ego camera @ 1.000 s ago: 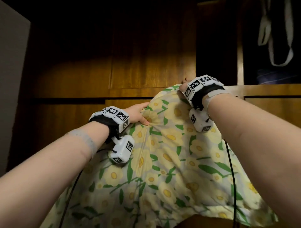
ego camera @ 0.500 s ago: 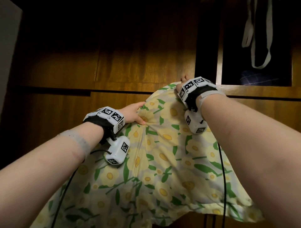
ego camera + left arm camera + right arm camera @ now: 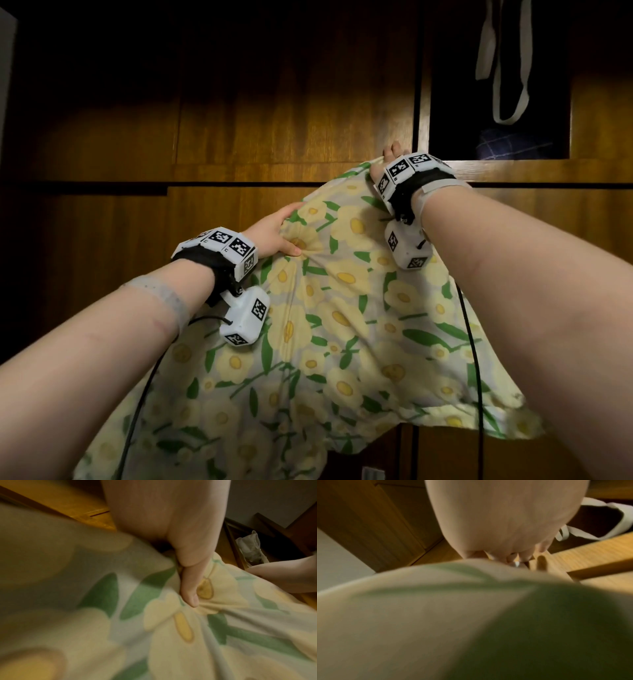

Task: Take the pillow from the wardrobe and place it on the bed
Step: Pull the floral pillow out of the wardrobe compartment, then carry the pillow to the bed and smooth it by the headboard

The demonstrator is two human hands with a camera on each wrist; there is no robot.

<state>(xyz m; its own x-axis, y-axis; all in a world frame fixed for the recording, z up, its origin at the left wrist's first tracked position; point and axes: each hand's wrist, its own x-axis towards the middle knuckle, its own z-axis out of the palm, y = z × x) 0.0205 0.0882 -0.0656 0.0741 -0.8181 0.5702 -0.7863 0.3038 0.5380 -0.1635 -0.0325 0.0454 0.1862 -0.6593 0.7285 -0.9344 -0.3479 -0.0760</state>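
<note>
A big pillow [image 3: 342,325] in a pale cover with yellow flowers and green leaves hangs in front of me, held up before the brown wooden wardrobe [image 3: 239,120]. My left hand [image 3: 277,236] pinches a bunch of the cover near its upper left, thumb pressed into the cloth [image 3: 190,596]. My right hand [image 3: 387,161] grips the pillow's top corner, fingers curled over the edge [image 3: 518,558]. The pillow [image 3: 453,615] fills most of the right wrist view, blurred. No bed is in view.
An open wardrobe compartment [image 3: 496,102] at the upper right holds dark folded cloth [image 3: 510,147] and a hanging white strap [image 3: 507,68]. Closed wooden doors span the left and bottom. A pale wall edge [image 3: 7,68] shows at far left.
The view has swung left, so the open compartment now sits further in from the right edge. Both hands keep their grip on the pillow, and its lower edge hangs higher in the view.
</note>
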